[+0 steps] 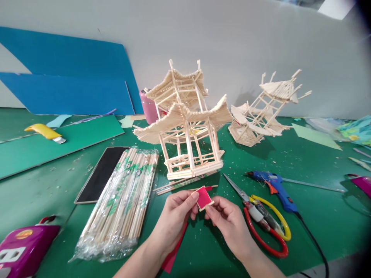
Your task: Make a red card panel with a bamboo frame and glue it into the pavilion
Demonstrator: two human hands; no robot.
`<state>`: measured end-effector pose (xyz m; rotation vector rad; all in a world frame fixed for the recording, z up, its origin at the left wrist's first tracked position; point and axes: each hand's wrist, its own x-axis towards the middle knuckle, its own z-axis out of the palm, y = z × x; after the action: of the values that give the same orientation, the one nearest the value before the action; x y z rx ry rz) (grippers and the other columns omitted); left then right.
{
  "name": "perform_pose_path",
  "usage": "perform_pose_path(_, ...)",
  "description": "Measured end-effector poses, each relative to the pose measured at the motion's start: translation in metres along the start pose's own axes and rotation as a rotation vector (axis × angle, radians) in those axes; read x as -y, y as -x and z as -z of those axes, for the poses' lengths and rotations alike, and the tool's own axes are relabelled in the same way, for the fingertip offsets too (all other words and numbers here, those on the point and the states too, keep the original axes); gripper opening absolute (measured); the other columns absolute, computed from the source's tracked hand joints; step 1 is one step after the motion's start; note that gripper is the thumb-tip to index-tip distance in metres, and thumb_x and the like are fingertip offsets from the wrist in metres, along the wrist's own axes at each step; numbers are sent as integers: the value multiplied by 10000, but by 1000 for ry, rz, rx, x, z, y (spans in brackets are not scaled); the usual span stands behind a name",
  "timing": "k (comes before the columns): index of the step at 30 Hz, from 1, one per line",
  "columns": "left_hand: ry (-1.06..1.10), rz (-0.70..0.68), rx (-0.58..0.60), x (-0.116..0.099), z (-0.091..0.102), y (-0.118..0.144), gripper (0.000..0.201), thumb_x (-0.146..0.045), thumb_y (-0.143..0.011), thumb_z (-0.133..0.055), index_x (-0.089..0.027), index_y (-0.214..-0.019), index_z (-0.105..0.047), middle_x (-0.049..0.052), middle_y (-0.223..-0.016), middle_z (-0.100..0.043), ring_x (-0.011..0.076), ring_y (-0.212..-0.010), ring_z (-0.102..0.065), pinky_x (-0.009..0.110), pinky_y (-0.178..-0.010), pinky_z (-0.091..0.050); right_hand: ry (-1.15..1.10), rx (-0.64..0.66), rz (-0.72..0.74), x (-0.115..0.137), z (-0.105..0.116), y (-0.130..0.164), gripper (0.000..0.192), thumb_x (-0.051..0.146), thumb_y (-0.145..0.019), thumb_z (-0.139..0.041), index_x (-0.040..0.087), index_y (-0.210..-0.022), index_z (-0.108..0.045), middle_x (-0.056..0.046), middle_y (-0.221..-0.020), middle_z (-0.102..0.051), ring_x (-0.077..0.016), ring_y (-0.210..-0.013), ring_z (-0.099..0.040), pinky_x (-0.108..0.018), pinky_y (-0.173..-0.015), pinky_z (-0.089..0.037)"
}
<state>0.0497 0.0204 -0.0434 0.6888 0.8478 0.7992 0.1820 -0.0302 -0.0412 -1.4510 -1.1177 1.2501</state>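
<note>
Between both hands is a small red panel (204, 197) edged with thin pale wooden strips. My left hand (180, 206) is closed on its left edge, thumb on the front. My right hand (224, 214) pinches its lower right corner, at a pale strip along the bottom edge. Just beyond the hands stands a two-tiered pavilion model (188, 131) built of wooden sticks. Loose chopsticks (174, 186) lie at its base. Under my left forearm, partly hidden, is a strip of red paper (173, 258).
Scissors (257, 216) and a blue glue gun (272, 185) with its cord lie at right. A bag of chopsticks (121, 200) overlaps a dark phone-like slab (100, 173) at left. Behind are a tilted stick model (263, 112), a pink container (149, 108) and a yellow cutter (45, 132).
</note>
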Motion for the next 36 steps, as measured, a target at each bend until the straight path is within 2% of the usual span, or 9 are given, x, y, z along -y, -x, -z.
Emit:
perform_pose_path(19, -1, -18, 25, -2, -2, 0, 267, -261, -736, -634, -121, -512, -595, -13, -502, -537, 55, -458, -421, 179, -476, -313, -35, 11, 0, 2, 0, 1, 206, 336, -813, -556, 153, -770, -641, 7, -612, -588, -85, -539, -492, -176, -503, -380)
perform_pose_path(26, -20, -39, 22, -2, 0, 0, 265, -271, -741, -633, -126, -523, -597, -17, -508, -534, 61, -475, -410, 185, -491, -311, -170, 106, -10, 2, 0, 2, 197, 320, -807, -571, 172, -925, -626, -12, -753, -623, -120, -671, -545, -200, -583, -405)
perform_pose_path(29, -53, -41, 37, -3, -1, 1, 218, -265, -737, -641, -129, -567, -632, -20, -515, -543, 59, -484, -406, 181, -492, -304, -172, 109, -18, 1, -1, 1, 191, 332, -808, -569, 170, -882, -636, -6, -730, -617, -119, -670, -542, -194, -577, -399)
perform_pose_path(36, -131, -36, 106, -4, -3, 2, 168, -269, -734, -642, -125, -648, -656, -6, -544, -568, 77, -518, -426, 191, -501, -313, -114, 14, 18, -2, -3, -1, 204, 342, -817, -554, 158, -751, -613, 17, -626, -575, -91, -559, -491, -183, -511, -365)
